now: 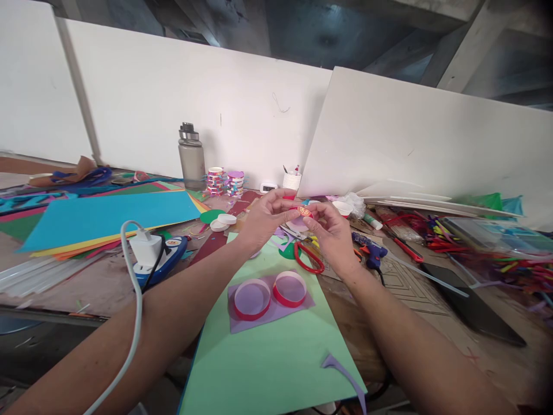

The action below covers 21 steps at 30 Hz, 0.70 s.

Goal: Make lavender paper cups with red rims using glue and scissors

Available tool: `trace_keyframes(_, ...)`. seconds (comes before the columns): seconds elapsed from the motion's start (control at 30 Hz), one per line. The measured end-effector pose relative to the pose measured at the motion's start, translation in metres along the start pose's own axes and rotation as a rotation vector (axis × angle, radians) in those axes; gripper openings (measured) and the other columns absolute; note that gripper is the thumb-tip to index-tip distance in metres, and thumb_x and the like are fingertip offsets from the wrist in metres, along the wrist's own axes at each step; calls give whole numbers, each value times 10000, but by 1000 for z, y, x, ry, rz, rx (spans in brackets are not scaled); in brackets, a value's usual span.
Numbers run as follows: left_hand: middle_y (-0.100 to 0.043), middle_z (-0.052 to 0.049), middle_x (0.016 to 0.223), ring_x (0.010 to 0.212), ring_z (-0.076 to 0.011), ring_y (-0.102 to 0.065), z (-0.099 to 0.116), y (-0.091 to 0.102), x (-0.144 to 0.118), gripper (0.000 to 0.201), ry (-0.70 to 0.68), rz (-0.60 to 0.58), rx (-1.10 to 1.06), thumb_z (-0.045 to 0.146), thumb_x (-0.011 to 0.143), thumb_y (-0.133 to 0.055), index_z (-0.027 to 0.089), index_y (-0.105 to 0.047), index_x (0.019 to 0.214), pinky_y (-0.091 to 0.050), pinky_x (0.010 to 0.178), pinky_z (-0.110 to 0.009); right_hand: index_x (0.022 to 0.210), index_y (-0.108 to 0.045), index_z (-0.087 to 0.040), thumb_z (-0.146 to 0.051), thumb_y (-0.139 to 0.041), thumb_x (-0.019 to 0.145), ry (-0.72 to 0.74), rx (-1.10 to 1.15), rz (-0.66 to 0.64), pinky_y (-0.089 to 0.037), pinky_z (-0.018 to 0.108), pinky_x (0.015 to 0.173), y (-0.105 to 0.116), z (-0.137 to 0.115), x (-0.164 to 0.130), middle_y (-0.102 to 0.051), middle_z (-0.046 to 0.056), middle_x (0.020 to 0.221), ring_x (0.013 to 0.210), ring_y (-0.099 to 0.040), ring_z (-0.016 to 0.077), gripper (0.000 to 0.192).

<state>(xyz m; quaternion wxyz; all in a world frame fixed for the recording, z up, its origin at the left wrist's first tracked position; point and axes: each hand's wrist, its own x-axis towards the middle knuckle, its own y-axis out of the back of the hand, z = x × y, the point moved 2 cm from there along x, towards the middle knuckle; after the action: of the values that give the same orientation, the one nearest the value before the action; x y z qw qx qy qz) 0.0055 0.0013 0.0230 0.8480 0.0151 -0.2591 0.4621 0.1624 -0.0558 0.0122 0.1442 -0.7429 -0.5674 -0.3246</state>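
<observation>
Red-rimmed round lid (303, 211), yellow patterned face, pinched between both hands

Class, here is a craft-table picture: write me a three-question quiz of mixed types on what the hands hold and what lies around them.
1. True or false: both hands, left hand and right hand, grip the small red disc.
2. How many red rings stand on the purple paper?
3. What lies just below the right hand? A) scissors with red handles B) the grey water bottle C) the white charger

Key: 1 true. 2 two. 3 A.
</observation>
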Motion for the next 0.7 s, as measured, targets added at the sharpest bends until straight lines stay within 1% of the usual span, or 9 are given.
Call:
trace_keyframes(0.2, -787, -44, 917, 845, -169, -699, -6, -2, -1, 503, 12, 83, -29, 320, 644, -934, 174, -686, 1057, -486, 815, -299, 943, -702, -243, -384, -720, 840, -12, -29, 27, -464, 333, 770, 1, 0, 1, -651, 27, 944, 840, -564, 187, 176)
trace_keyframes(0.37, -780, -45, 893, 868, -178, -701, -13, -3, -1, 479, 43, 135, -64, 324, 620, -939, 172, -700, 1005, -486, 850, -314, 927, -710, -232, -389, -732, 815, -82, -3, 33, -449, 341, 801, 1, 4, 1, -686, 33, 977, 891, -592, 196, 194)
trace_keyframes(0.47, -772, -32, 858, 847, -167, -696, -17, -4, -1, 492, 101, 183, -111, 291, 589, -946, 172, -689, 992, -485, 834, -307, 912, -714, -232, -398, -747, 789, -143, 42, 33, -451, 345, 801, 0, 9, 1, -695, 25, 936, 861, -590, 193, 210)
trace_keyframes(0.57, -755, -22, 822, 799, -154, -682, -21, -4, -2, 497, 177, 230, -141, 264, 565, -948, 167, -675, 969, -473, 774, -291, 879, -711, -232, -420, -772, 755, -220, 91, 22, -456, 349, 778, -1, 14, 1, -686, 15, 866, 814, -577, 191, 234)
trace_keyframes(0.7, -737, -20, 796, 742, -142, -658, -23, -5, -3, 522, 236, 253, -144, 270, 533, -961, 159, -673, 954, -452, 711, -279, 861, -712, -229, -450, -805, 714, -290, 127, -2, -464, 357, 776, -1, 18, 1, -680, 9, 834, 793, -577, 189, 281)
